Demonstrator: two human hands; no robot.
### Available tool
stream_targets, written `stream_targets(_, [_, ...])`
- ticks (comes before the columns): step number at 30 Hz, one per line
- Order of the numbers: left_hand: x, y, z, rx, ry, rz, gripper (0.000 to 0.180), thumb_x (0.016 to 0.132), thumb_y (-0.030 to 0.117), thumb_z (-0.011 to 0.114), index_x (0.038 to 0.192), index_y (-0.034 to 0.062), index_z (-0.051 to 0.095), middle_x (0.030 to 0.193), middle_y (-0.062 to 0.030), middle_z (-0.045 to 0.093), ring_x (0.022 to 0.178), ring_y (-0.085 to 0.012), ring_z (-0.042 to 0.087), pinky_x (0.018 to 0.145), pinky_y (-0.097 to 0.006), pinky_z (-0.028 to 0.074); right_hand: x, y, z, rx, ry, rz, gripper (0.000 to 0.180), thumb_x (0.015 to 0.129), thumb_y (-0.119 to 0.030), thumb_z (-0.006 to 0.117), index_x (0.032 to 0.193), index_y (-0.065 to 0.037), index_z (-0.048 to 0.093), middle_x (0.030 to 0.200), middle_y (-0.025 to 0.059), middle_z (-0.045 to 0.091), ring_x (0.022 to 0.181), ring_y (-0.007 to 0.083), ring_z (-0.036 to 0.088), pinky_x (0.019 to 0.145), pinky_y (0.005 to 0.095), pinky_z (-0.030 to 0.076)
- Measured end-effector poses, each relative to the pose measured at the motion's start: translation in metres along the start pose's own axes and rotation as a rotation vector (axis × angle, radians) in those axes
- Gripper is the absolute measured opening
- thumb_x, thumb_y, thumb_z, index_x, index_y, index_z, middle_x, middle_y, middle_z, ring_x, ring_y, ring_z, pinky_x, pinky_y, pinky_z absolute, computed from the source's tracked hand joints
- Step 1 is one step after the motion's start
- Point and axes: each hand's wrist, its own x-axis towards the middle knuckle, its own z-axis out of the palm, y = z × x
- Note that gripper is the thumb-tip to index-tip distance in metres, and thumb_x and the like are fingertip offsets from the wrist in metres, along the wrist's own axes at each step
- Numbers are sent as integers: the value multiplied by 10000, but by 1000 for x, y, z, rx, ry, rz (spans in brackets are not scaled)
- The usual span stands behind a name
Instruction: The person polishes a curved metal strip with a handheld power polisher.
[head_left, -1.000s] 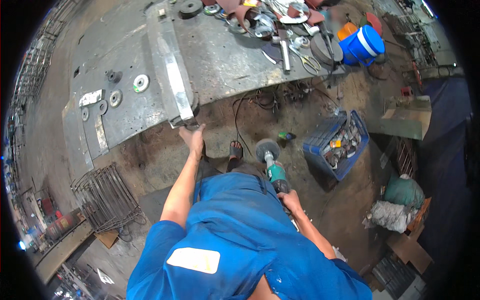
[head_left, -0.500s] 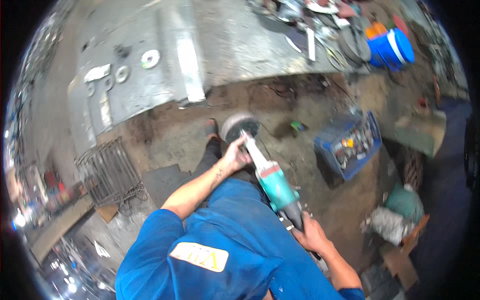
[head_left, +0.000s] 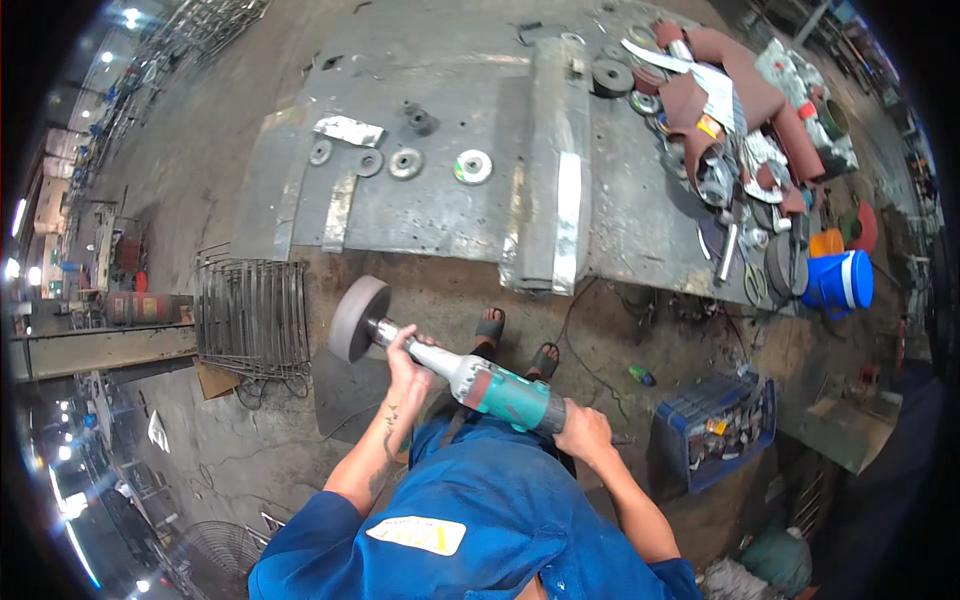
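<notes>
Since the frame half a second earlier, the power tool (head_left: pixel 515 402) has swung toward the person's left, carrying its abrasive wheel (head_left: pixel 346 324) from in front of the body out to that side; the left hand (head_left: pixel 408 364) has travelled with it, and the view has turned too.

The left forearm rises from the lower edge and angles slightly inward, with the hand's grip closed around the tool's pale, slender neck just behind the wheel. The right arm, bent at the elbow, slants up and inward from the lower right; the right hand (head_left: pixel 586 432) has its grip closed over the dark rear handle.

The tool is held in front of the waist, above the floor (head_left: pixel 612 362) and apart from the worktop (head_left: pixel 430 225) ahead. Its long axis runs obliquely across the body: the wheel end points to the person's left and a little forward, the handle end to the right and nearer the body. The wheel's dark flat face is turned toward the neck, its grey rim outward.

Beyond the wheel, to the left, stands a rack of metal rods (head_left: pixel 255 315). A blue crate (head_left: pixel 675 445) sits at the right.
</notes>
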Motion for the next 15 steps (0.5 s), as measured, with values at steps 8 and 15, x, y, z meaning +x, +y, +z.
stream_targets(8, [64, 152, 119, 152, -305, 168, 148, 816, 52, 704, 885, 71, 574, 739, -56, 578, 660, -223, 593, 681, -432, 540, 87, -138, -34, 286, 57, -66, 434, 756, -239, 711, 1118, -14, 634, 984, 287, 692, 972, 450, 666, 855, 516, 530])
stream_targets(15, [167, 210, 226, 418, -415, 224, 166, 844, 62, 722, 915, 49, 573, 719, -62, 583, 574, -215, 608, 534, -383, 543, 164, -219, -42, 658, 89, -91, 272, 787, -154, 776, 870, 29, 594, 686, 85, 638, 434, 133, 555, 380, 313, 443])
